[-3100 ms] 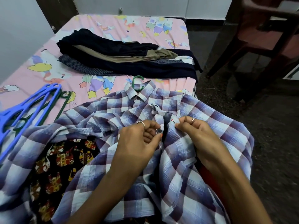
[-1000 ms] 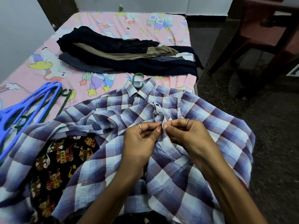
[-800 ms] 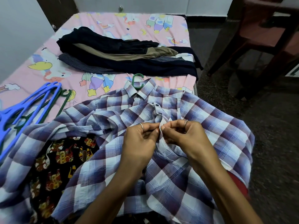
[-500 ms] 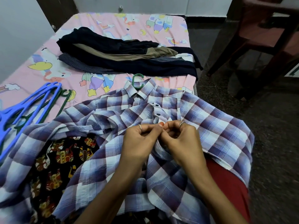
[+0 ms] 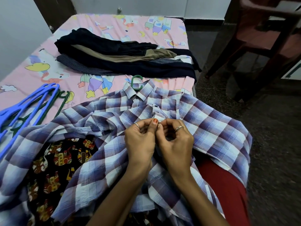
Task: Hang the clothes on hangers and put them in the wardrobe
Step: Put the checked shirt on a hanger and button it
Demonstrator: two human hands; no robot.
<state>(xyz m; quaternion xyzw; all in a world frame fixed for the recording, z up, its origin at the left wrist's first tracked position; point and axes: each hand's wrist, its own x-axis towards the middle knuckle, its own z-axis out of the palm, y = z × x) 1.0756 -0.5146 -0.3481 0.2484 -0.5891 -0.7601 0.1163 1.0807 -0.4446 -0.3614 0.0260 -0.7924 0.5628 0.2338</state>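
Two walls meet behind pink cartoon bedsheet point(image 5: 114, 82); dark speckled floor point(image 5: 268, 128) right.

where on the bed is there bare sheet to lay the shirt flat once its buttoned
Bare sheet lies beyond the dark folded clothes, and a narrower strip between that pile and the plaid shirt. The near left is crowded with blue hangers and the printed black garment.
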